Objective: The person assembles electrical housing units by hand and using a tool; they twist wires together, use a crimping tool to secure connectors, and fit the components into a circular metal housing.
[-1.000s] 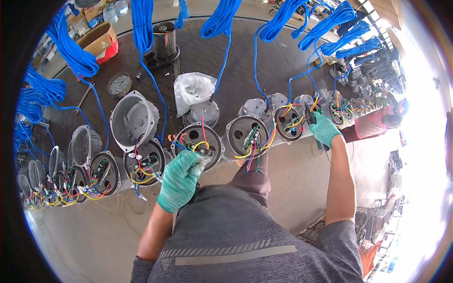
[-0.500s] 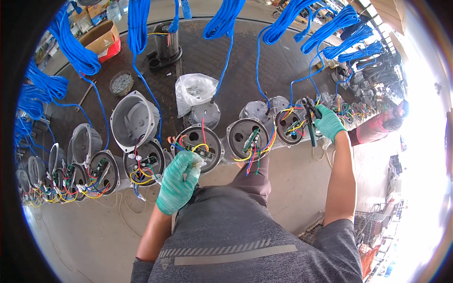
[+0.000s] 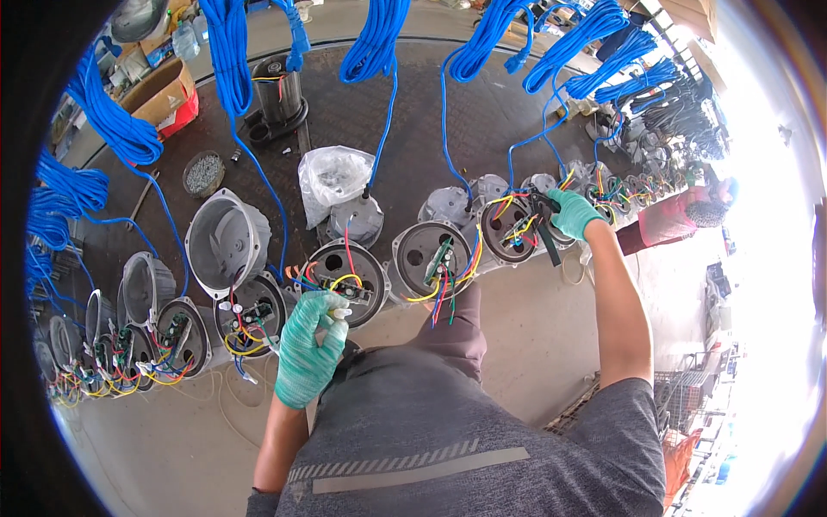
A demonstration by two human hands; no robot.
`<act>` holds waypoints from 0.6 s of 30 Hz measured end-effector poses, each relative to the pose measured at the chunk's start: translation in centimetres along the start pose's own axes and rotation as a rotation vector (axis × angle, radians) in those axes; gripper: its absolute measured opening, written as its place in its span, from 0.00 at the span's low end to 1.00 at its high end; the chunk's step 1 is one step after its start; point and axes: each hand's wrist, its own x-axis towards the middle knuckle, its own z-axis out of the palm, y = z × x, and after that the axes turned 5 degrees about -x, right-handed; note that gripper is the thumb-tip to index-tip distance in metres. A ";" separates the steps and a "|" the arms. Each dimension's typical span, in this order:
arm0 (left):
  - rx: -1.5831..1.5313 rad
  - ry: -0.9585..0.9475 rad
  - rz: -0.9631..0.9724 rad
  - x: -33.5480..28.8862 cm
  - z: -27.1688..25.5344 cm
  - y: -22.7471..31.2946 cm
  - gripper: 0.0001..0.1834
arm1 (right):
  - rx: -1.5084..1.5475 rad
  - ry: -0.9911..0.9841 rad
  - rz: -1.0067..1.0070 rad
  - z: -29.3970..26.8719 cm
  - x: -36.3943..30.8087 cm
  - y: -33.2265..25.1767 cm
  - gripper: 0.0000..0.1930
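Both hands are in green gloves here. The left hand (image 3: pixel 312 349), just left of centre, is mostly curled up, with some small white bits (image 3: pixel 341 314) poking out at the thumb and fingertips. The palm is hidden, so can't tell how many are in there or what they are exactly. It's right by the lower edge of a round grey housing (image 3: pixel 372 267) with red and yellow wires, and the glove covers part of that rim.

The right hand (image 3: pixel 575 215), right of centre, has its fingers wrapped around a dark pair of pliers (image 3: pixel 549 243). Handles point down the frame, and the business end gets lost against the wires of another grey housing (image 3: pixel 495 241) just beside it. Can't make out if the tips are touching a wire or how wide they're spread.

Between the hands there's one more open housing (image 3: pixel 417 274) with a green circuit board (image 3: pixel 439 259) and wires hanging over the edge. The row of housings shrinks into a jumble toward both sides.

Blue cable bundles (image 3: pixel 370 47) hang along the top, some cut off by the frame. A clear bag (image 3: pixel 332 177) sits above centre, contents blurry. Far right, a co-worker in a reddish top (image 3: pixel 668 222) is partly washed out by glare.
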 end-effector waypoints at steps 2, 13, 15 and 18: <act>-0.003 0.015 0.001 -0.1 0.2 -0.1 0.16 | -0.018 -0.001 0.037 0.1 0.1 -0.8 0.28; 0.039 0.049 0.023 -0.5 0.5 -0.4 0.17 | 0.170 0.125 0.045 1.0 -0.7 -1.2 0.25; 0.037 0.057 0.027 -0.6 0.5 -0.5 0.16 | 0.187 0.164 0.017 0.8 -1.0 -1.8 0.26; 0.054 0.101 0.018 -1.0 0.5 -0.3 0.15 | 0.139 0.193 0.074 -0.2 -1.3 -3.8 0.29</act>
